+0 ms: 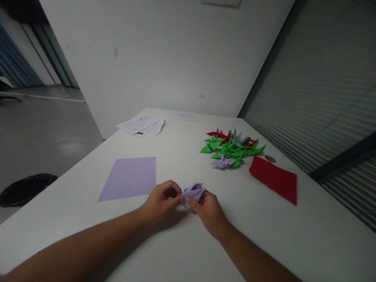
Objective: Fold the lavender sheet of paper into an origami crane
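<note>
Between my two hands is a folded piece of purple origami paper [194, 189], with pointed flaps standing up from it. My left hand [163, 199] pinches its left tip between thumb and fingers. On the other side, my right hand [209, 209] grips the body, thumb in front and fingers behind it. The underside of the folded paper is hidden by the fingers. A flat square sheet of purple paper [131, 177] lies on the table to the left of my left hand.
Green, red and purple folded paper cranes [230, 148] are heaped at the right back. Near them lie red paper [274, 178] and a small brown disc [270, 159]. Printed sheets [139, 125] rest at the far left of the white table [188, 149]. A black-lined bin [26, 188] stands left.
</note>
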A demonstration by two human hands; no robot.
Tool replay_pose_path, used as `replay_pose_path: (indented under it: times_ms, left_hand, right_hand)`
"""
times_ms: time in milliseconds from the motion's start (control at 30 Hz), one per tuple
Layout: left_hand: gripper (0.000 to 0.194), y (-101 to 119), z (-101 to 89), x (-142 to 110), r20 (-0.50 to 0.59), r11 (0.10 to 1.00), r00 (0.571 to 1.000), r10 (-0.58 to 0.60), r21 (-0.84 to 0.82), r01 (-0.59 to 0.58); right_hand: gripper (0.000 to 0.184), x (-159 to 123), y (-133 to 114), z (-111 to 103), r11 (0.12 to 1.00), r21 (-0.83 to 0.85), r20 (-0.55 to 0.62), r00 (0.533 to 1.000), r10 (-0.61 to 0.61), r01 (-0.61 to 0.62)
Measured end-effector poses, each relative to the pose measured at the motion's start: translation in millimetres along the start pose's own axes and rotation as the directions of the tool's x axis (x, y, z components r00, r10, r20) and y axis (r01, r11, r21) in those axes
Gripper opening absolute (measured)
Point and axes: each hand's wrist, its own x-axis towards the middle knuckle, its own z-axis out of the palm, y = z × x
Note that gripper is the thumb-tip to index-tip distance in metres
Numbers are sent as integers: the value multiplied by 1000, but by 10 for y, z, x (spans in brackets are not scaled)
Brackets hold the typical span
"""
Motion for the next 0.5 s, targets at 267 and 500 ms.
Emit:
replay_pose_path:
  times_ms: [267,500]
  left_hand:
    - [27,-36,21,-6,88,990,992,-88,-99,97]
    - [25,-23,30,8,90,999,995,-47,6,46]
  right_hand:
    - [40,25,80,-23,998,-58,58,997,43,-40]
    - [28,17,181,-44,958,-285,56,997,51,-33]
